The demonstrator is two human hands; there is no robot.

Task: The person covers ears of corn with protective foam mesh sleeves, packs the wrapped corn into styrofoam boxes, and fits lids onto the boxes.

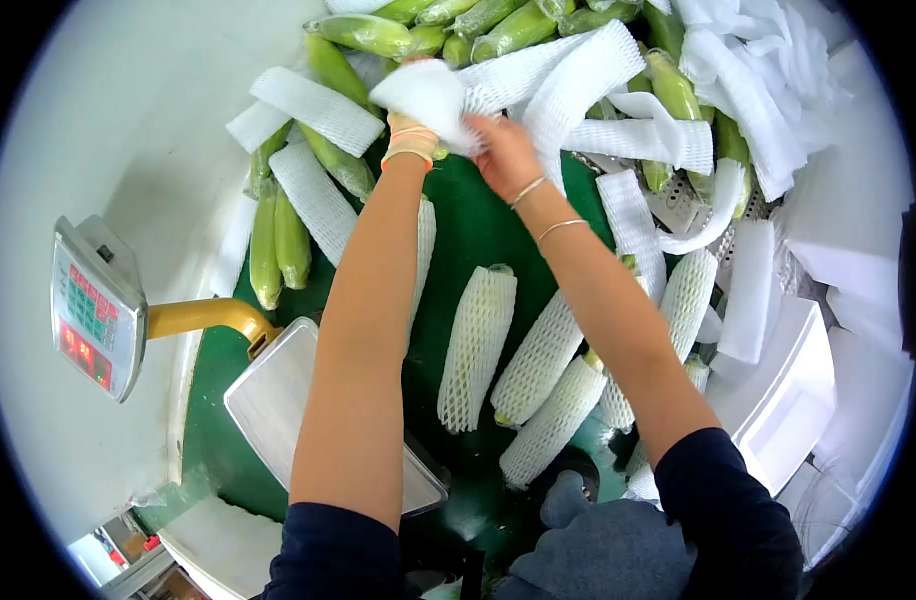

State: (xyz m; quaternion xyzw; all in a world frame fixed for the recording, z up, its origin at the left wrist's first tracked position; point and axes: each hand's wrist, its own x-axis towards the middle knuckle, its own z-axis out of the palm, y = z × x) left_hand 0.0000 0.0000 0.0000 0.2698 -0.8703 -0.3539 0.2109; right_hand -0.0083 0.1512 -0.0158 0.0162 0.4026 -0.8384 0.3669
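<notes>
Both of my arms reach to the upper middle of the head view. My left hand (410,132), in a pale glove with bands at the wrist, is mostly covered by a white foam net sleeve (428,95); its fingers are hidden. My right hand (505,152), bare with bracelets, pinches the right edge of that sleeve. Behind the hands lie green corn cobs in clear film (518,30) and flat foam sleeves (588,75). Below, several cobs in foam nets, one of them a netted cob (477,345), rest on the green table (458,220).
A scale display (98,310) on a yellow arm stands at the left, with its metal pan (278,390) beside my left forearm. White foam boxes (788,390) are at the right. A heap of white foam sleeves (758,90) is at the upper right.
</notes>
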